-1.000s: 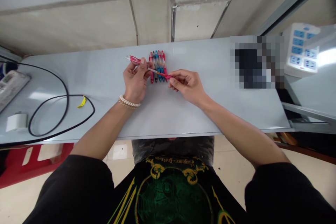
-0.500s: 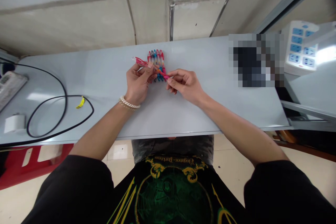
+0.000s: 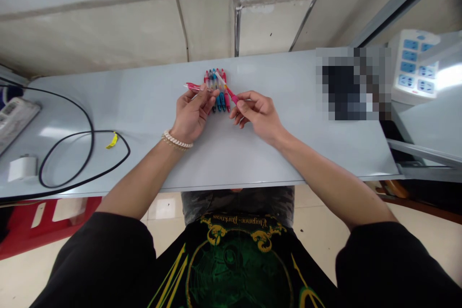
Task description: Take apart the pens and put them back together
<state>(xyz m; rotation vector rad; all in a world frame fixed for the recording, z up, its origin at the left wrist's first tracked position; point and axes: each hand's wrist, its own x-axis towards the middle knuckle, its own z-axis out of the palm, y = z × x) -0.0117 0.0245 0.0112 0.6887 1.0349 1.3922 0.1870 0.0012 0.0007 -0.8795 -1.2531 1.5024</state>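
My left hand (image 3: pixel 191 113) is closed on the clear upper barrel of a pen (image 3: pixel 194 87), its pink clip end pointing left. Between the fingers of my right hand (image 3: pixel 259 113) is the pink lower section of a pen (image 3: pixel 234 98). A pale refill (image 3: pixel 220 78) sticks out of that section, up and to the left. The two pen parts are apart from each other. Just beyond my hands several pens (image 3: pixel 222 101) with pink, blue and dark grips lie side by side on the table, partly hidden by my left fingers and the refill.
The pale table (image 3: pixel 231 163) runs along a tiled wall. A black cable (image 3: pixel 92 137) with a yellow tag loops at the left, near a white charger (image 3: pixel 22 168) and a power strip (image 3: pixel 16 118). A blurred dark item (image 3: pixel 342 91) lies right, before a white socket block (image 3: pixel 415 65).
The pen held across both hands has come apart. My right hand has turned the pink section so the refill points up and left, while my left hand keeps the barrel.
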